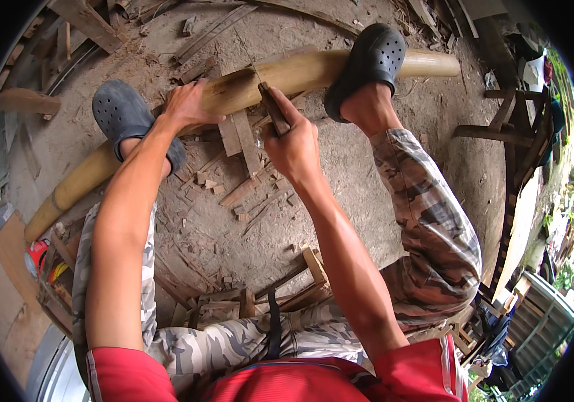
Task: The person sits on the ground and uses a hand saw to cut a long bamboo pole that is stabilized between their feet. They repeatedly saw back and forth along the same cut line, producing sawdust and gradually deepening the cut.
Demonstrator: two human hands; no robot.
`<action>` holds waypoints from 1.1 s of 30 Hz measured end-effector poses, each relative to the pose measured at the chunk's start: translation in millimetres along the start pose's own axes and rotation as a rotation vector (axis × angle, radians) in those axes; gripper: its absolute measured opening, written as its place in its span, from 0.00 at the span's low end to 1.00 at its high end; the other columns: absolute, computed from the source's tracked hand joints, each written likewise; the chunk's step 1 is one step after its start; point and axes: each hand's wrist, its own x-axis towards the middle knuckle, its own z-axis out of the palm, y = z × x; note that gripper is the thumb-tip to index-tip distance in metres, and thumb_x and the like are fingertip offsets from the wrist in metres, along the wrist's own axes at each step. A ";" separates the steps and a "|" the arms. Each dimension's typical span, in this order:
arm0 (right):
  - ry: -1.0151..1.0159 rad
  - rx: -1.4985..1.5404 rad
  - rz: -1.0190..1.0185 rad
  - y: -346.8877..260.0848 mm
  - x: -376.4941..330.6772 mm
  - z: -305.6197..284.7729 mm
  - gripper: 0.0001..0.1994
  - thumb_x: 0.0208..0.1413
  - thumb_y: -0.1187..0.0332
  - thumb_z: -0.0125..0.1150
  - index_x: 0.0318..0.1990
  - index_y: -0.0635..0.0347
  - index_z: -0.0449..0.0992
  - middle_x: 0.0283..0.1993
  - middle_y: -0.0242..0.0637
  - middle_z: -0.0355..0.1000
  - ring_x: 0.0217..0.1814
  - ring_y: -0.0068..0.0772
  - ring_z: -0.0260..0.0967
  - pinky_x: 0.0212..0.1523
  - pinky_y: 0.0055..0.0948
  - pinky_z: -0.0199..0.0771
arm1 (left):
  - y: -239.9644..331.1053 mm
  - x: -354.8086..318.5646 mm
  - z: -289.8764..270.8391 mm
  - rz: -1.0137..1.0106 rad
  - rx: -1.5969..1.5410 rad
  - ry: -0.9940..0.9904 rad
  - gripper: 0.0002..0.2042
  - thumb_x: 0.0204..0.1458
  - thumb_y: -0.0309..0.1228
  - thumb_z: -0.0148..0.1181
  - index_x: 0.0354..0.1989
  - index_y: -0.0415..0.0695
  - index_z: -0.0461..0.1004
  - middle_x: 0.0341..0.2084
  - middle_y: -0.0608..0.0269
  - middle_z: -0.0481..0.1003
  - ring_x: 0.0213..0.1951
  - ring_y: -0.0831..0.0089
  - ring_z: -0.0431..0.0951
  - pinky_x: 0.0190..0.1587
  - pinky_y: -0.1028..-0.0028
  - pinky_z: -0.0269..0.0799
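A long yellowish bamboo pole (307,71) crosses in front of me, running from the lower left to the upper right. My left hand (186,107) presses down on it with its fingers around it, left of the middle. In my right hand (293,144) is the dark handle of a saw (274,110), gripped in a closed fist with the thumb along it. The saw's thin blade shows almost edge-on and lies across the pole, just right of my left hand. Both of my feet, in dark clogs (375,57), rest on the pole on either side of my hands.
Flat wood pieces (236,134) lie under the pole, with small offcuts (210,182) and shavings over the dirt floor. A wooden frame (511,127) stands at the right. Planks (89,23) are piled at the upper left, and a green slatted crate (541,328) is at the lower right.
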 end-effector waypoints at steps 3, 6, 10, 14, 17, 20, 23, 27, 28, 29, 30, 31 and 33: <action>-0.048 -0.044 -0.028 -19.0 -79.5 -29.7 0.31 0.51 0.82 0.55 0.67 0.59 0.69 0.60 0.53 0.74 0.63 0.43 0.74 0.62 0.33 0.70 | -14.8 -9.5 -8.7 -0.023 -0.013 -0.039 0.55 0.28 0.62 0.75 0.63 0.36 0.66 0.48 0.37 0.78 0.52 0.45 0.78 0.59 0.53 0.70; -0.087 -0.021 0.046 -23.3 -138.2 -63.9 0.32 0.50 0.85 0.50 0.67 0.61 0.68 0.62 0.50 0.74 0.67 0.42 0.69 0.66 0.34 0.66 | -18.5 -1.5 -15.2 0.004 0.008 -0.008 0.55 0.28 0.62 0.75 0.64 0.36 0.67 0.48 0.37 0.78 0.51 0.44 0.79 0.59 0.54 0.72; 0.026 -0.005 -0.044 -10.0 -31.5 -7.7 0.31 0.50 0.80 0.56 0.66 0.56 0.70 0.58 0.55 0.75 0.63 0.46 0.73 0.61 0.34 0.72 | -2.6 0.2 -8.5 0.038 0.000 0.005 0.53 0.28 0.61 0.75 0.62 0.37 0.68 0.47 0.39 0.79 0.50 0.46 0.80 0.56 0.56 0.74; -0.014 -0.027 0.037 -16.8 -24.5 -7.5 0.31 0.50 0.79 0.56 0.66 0.54 0.70 0.54 0.58 0.76 0.61 0.49 0.73 0.58 0.36 0.73 | -1.2 0.5 -20.5 0.006 0.001 -0.060 0.50 0.29 0.58 0.76 0.61 0.38 0.70 0.46 0.42 0.80 0.49 0.48 0.81 0.55 0.56 0.75; -0.097 -0.042 -0.006 -23.8 -123.3 -50.8 0.33 0.49 0.86 0.53 0.67 0.61 0.68 0.65 0.50 0.71 0.68 0.46 0.67 0.66 0.35 0.67 | -16.7 -1.9 -17.9 -0.005 -0.018 -0.043 0.49 0.29 0.58 0.77 0.60 0.38 0.70 0.45 0.42 0.80 0.49 0.48 0.81 0.55 0.57 0.75; -0.086 -0.026 0.057 -23.4 -132.2 -61.1 0.32 0.50 0.85 0.54 0.66 0.60 0.69 0.63 0.51 0.72 0.67 0.44 0.69 0.65 0.34 0.68 | -13.7 1.5 -22.6 0.000 -0.053 -0.044 0.50 0.28 0.61 0.76 0.57 0.35 0.71 0.45 0.41 0.80 0.47 0.47 0.82 0.54 0.56 0.75; -0.015 -0.042 -0.026 -6.7 -15.2 -8.7 0.32 0.52 0.80 0.56 0.68 0.53 0.67 0.52 0.57 0.76 0.54 0.51 0.76 0.54 0.39 0.76 | -6.6 4.2 -15.9 0.054 -0.038 0.029 0.50 0.27 0.62 0.76 0.55 0.35 0.72 0.44 0.40 0.80 0.47 0.46 0.82 0.54 0.56 0.76; -0.111 -0.081 0.090 -20.9 -10.3 -6.8 0.30 0.52 0.78 0.57 0.67 0.55 0.69 0.53 0.56 0.77 0.54 0.49 0.78 0.53 0.37 0.78 | 0.1 -6.8 -21.1 0.011 -0.012 -0.026 0.47 0.30 0.58 0.77 0.58 0.39 0.70 0.46 0.42 0.80 0.49 0.45 0.80 0.54 0.56 0.75; -0.108 -0.061 0.017 -16.8 -38.7 -16.2 0.32 0.51 0.79 0.57 0.68 0.54 0.68 0.54 0.56 0.76 0.56 0.51 0.76 0.54 0.37 0.77 | -3.2 -8.7 -23.6 -0.011 0.011 -0.041 0.47 0.31 0.57 0.77 0.60 0.41 0.70 0.47 0.43 0.80 0.50 0.46 0.80 0.54 0.56 0.75; -0.112 -0.076 0.027 -17.6 -68.5 -28.8 0.34 0.50 0.82 0.56 0.69 0.52 0.67 0.57 0.56 0.75 0.59 0.52 0.74 0.57 0.37 0.76 | -6.7 -7.5 -26.0 -0.015 0.006 -0.030 0.47 0.31 0.57 0.77 0.60 0.41 0.70 0.47 0.43 0.80 0.50 0.46 0.80 0.54 0.55 0.75; -0.096 -0.040 -0.003 -21.2 -94.7 -40.0 0.36 0.48 0.85 0.55 0.68 0.53 0.68 0.60 0.54 0.74 0.62 0.52 0.70 0.60 0.37 0.74 | -5.7 -10.1 -22.0 -0.010 -0.009 -0.028 0.47 0.31 0.56 0.77 0.60 0.41 0.70 0.47 0.43 0.80 0.50 0.46 0.80 0.54 0.55 0.75; -0.148 -0.104 -0.085 -17.0 -114.6 -50.7 0.40 0.47 0.84 0.57 0.71 0.50 0.62 0.65 0.53 0.68 0.55 0.60 0.72 0.59 0.44 0.78 | -3.6 -10.4 -20.5 -0.003 -0.023 -0.022 0.47 0.31 0.56 0.77 0.60 0.41 0.70 0.47 0.43 0.80 0.50 0.46 0.80 0.54 0.55 0.75; -0.124 -0.069 -0.081 -16.3 -110.4 -52.9 0.38 0.47 0.84 0.58 0.70 0.51 0.64 0.63 0.54 0.70 0.58 0.59 0.71 0.59 0.44 0.77 | 3.0 -7.0 -23.2 -0.025 -0.014 -0.038 0.47 0.30 0.56 0.77 0.60 0.41 0.70 0.47 0.43 0.80 0.50 0.46 0.80 0.54 0.55 0.75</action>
